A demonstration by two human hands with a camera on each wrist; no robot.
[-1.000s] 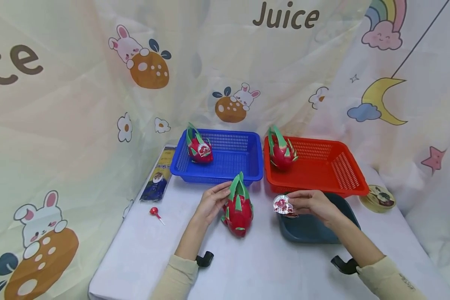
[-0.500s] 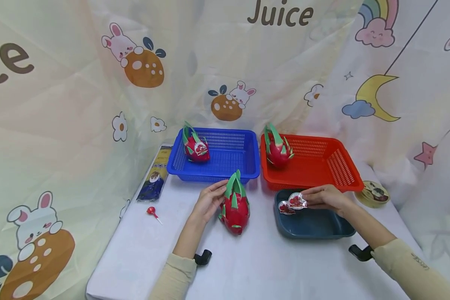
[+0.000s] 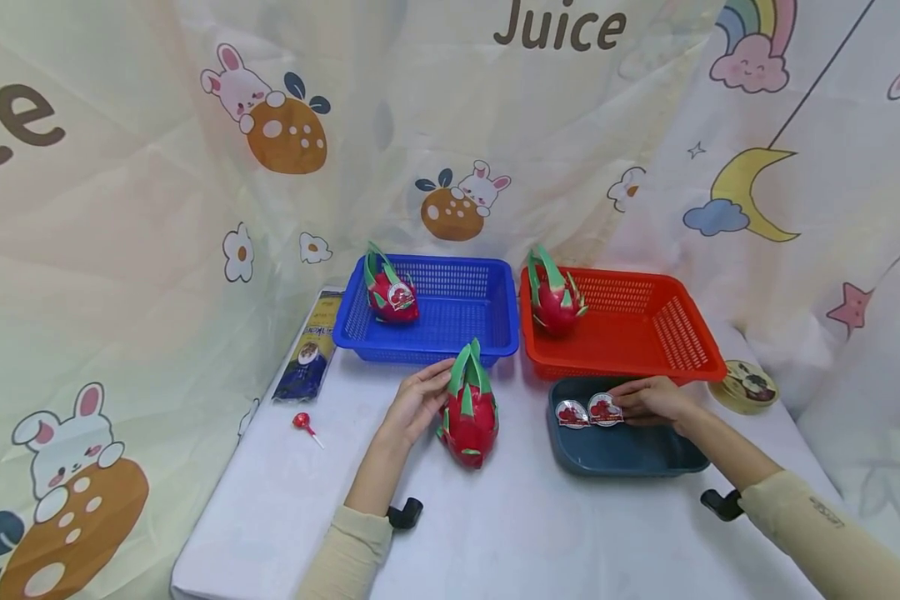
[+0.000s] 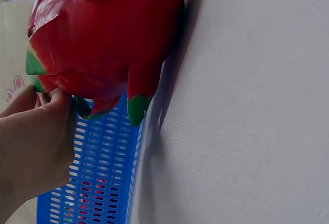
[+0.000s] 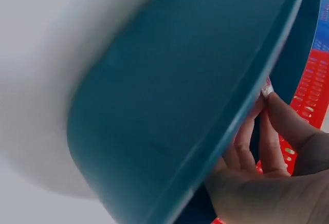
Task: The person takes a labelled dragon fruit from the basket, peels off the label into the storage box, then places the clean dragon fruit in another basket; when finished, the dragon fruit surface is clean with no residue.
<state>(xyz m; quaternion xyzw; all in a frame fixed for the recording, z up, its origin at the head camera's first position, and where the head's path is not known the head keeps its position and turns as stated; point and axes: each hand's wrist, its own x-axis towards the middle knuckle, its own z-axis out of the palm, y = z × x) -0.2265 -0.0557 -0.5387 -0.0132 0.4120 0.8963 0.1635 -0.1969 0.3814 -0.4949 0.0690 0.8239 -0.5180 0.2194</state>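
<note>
My left hand point(image 3: 420, 402) holds a red dragon fruit point(image 3: 471, 421) with green leaf tips, low over the white table. Its fingers are at the fruit's upper left side; in the left wrist view the dragon fruit point(image 4: 108, 34) fills the top and the hand point(image 4: 38, 142) reaches in behind it. Inside the dark teal tray point(image 3: 622, 462), my right hand point(image 3: 654, 400) pinches the edge of a round red-and-silver sticker point(image 3: 604, 410). A second similar sticker point(image 3: 572, 414) lies just left of it. The tray's wall point(image 5: 180, 95) hides most of the sticker in the right wrist view.
Behind stand a blue basket point(image 3: 457, 354) and a red basket point(image 3: 622, 367), each with one dragon fruit; the fruit point(image 3: 393, 296) in the blue basket bears a sticker. A lollipop point(image 3: 302, 421) and a packet point(image 3: 309, 354) lie left. A round tin point(image 3: 746, 387) is at right.
My right hand has moved right and down into the tray, lowering the sticker beside the other one. My left hand and the dragon fruit have hardly moved; the head view has shifted slightly.
</note>
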